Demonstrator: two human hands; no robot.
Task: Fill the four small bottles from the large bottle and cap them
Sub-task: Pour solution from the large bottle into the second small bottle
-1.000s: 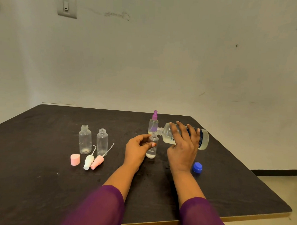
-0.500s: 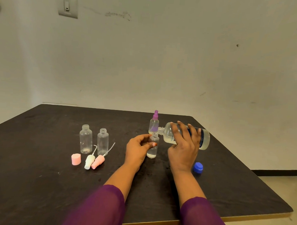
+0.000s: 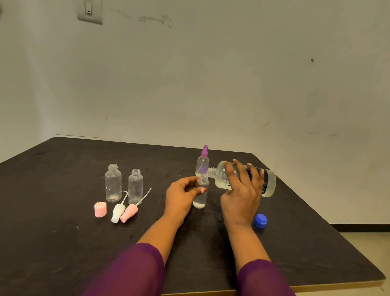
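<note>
Now the pouring into the second bottle is going on. The right hand (image 3: 241, 194) is wrapped around the large clear plastic bottle with a dark blue label (image 3: 269, 184), with the fingers curled over its body. It holds the bottle tipped almost flat, so that the open neck points left, toward the other hand. The left hand (image 3: 183, 196) pinches the uncapped small clear plastic bottle (image 3: 200, 200) between thumb and fingers near its shoulder. This bottle stands upright on the dark matte table (image 3: 51, 242), with its mouth directly under the neck of the large bottle. Only a little clear liquid lies in its bottom, so I judge that the filling has just begun.

Just behind the left hand's grip stands a small clear bottle with a purple spray cap (image 3: 202, 165), upright and closed. It seems to be finished, though I cannot tell well how much liquid it holds. Well to the left of the left hand stand an open-necked small clear bottle (image 3: 113, 183) and a second open-necked bottle (image 3: 135, 186), side by side, and both look empty. Just in front of them lie a pink cylindrical cap (image 3: 100, 209), a white spray head with a thin tube (image 3: 118, 212) and a pink spray head with a thin tube (image 3: 128, 212), close together. A round blue screw cap (image 3: 260, 220) lies just right of the right wrist and probably belongs to the large bottle.

By my judgement, one bottle of the four is done, two are not yet filled, and three are not yet capped.
</note>
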